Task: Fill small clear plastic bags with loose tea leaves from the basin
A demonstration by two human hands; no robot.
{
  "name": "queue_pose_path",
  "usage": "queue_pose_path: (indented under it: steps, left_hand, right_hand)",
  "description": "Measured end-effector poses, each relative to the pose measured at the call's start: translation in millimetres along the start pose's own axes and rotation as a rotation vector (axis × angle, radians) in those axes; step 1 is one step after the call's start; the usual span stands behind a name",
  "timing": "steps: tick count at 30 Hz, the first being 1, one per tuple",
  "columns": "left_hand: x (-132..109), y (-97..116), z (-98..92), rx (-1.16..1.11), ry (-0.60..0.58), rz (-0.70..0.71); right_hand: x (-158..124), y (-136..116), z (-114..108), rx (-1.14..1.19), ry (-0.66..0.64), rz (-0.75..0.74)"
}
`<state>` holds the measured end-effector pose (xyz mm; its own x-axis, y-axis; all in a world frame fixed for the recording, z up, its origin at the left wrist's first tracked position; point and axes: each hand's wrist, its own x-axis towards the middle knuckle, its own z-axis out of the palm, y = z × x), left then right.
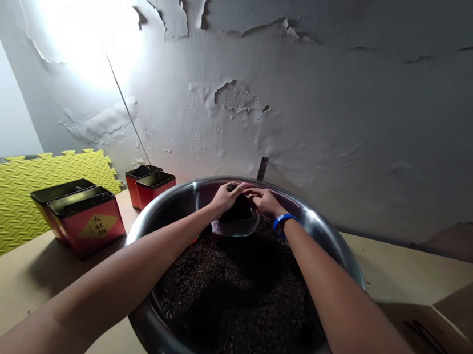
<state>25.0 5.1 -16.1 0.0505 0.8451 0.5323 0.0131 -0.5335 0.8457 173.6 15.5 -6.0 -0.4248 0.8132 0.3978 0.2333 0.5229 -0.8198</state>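
1. The left hand (226, 196) reaches to the far side of a large steel basin (158, 213), its fingers curled onto the near-left edge of a small clear bag (236, 223).
2. The right hand (264, 200), with a blue wristband (283, 219) on its wrist, meets the left above the bag; its fingers are pressed together and seem to pinch the bag's upper rim, though the spot is dim and small.
3. The bag sits just under both hands, on the far part of the dark loose tea leaves (243, 293) that fill the basin; something dark shows inside it.
4. The basin stands on a pale tabletop (11, 287), close to a peeling white wall (315, 95).
5. Left of the basin stand two pairs of open red tins: a nearer pair (80, 221) with a yellow label and a farther pair (149, 186) just beside the basin's rim.
6. A yellow foam mat (11, 189) lies behind the nearer tins.
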Motion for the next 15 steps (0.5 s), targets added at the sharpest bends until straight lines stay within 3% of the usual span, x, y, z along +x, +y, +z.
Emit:
queue_pose_path:
  steps: [5, 15]
  left_hand:
    - [-0.2, 1.6, -0.4, 0.001, 0.005, -0.002]
    - [-1.1, 3.5, 0.1, 0.057, -0.022, -0.013]
  right_hand:
    - [-1.6, -2.9, 1.0, 0.002, 0.017, -0.004]
    - [-3.5, -7.3, 1.4, -0.02, -0.082, 0.082]
